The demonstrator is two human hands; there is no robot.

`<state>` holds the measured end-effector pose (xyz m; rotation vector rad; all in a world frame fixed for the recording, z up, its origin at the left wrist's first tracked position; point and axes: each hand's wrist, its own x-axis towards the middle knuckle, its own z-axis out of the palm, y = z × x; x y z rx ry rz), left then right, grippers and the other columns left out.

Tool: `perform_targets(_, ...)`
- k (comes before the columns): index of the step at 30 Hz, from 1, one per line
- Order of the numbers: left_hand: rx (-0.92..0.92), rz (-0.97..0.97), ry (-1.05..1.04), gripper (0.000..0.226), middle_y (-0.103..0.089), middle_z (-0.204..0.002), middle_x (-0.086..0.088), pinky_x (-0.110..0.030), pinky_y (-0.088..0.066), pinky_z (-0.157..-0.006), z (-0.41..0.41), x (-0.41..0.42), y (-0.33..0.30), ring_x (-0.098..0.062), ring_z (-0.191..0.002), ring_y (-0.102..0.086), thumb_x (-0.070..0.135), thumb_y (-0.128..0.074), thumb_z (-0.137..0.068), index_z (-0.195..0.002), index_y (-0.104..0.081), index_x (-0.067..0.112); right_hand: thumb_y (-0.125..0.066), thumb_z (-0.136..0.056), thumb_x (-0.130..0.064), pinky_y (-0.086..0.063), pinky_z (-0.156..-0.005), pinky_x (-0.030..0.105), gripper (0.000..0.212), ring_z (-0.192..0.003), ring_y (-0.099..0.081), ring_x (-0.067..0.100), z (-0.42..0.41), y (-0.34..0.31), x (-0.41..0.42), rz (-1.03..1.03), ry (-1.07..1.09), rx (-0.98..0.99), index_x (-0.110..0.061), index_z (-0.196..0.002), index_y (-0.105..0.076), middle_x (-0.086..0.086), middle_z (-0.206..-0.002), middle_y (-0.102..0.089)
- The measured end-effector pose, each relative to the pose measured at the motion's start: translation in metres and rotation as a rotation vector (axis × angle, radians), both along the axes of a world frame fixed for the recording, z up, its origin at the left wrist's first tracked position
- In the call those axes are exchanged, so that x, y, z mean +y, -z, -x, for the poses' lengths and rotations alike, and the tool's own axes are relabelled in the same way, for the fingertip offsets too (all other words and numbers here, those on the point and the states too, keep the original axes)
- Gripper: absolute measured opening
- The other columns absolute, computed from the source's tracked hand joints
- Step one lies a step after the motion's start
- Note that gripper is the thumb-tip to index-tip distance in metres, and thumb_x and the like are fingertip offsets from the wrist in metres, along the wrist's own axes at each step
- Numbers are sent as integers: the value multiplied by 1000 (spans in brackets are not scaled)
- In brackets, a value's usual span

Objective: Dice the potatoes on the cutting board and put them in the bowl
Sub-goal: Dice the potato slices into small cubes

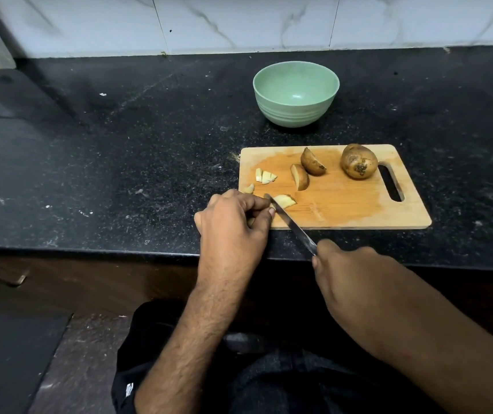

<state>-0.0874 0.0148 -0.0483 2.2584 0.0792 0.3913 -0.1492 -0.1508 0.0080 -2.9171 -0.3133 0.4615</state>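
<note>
A potato wedge (284, 201) is pinned on the board (343, 201) by the curled fingertips of the left hand (233, 222), while the knife (291, 224) is gripped at its handle by the right hand (346, 273), blade laid across the wedge just beside those fingertips. For a clean dice, the fingertips are best kept tucked back from the edge, and the blade pressed straight down in even steps. Cut pieces (264, 176) lie just beyond the left hand; two larger wedges (306, 171) and a whole potato (358, 161) wait farther off, beyond the blade. The bowl (296, 94), well beyond both hands on the tabletop (120, 150), appears unfilled, so much of the task is judged outstanding.
</note>
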Motion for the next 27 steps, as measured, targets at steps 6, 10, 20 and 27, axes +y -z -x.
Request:
perform_targets(6,-28,-32,-22,9,-66,-90,15,-49,-47,-94,1,-2,1,-12,-97,-59,31,-76,-86,-95,-78,29,-15,-105,-51,-40,-56,26,24,-59,-48,10,22,-13,-16,43,40,99,-33,-93,-27,-4,-78,-49)
perform_targets(10,-43,-64,-34,11,-66,-92,15,-49,-44,-95,2,-2,0,-12,-99,-57,31,-74,-88,-99,-77,31,-14,-102,-56,-51,-67,31,28,-62,-50,10,24,-16,-22,8,46,60,-35,-92,-30,-5,-77,-51)
perform_targets(20,-31,-141,40,45,-56,-103,16,-34,-27,-90,-1,0,-1,-9,-108,-46,58,-75,-75,-113,-73,34,-17,-99,-55,-52,-61,34,34,-58,-55,10,10,1,-35,-94,134,-121,-32,-82,-35,-3,-68,-54)
perform_targets(27,-6,-199,36,24,-53,-97,16,-33,-22,-82,-12,-1,-4,-7,-102,-44,47,-72,-86,-107,-73,36,-21,-103,-51,-50,-61,30,31,-60,-53,8,6,8,-26,-138,131,-125,-31,-84,-35,-4,-70,-53)
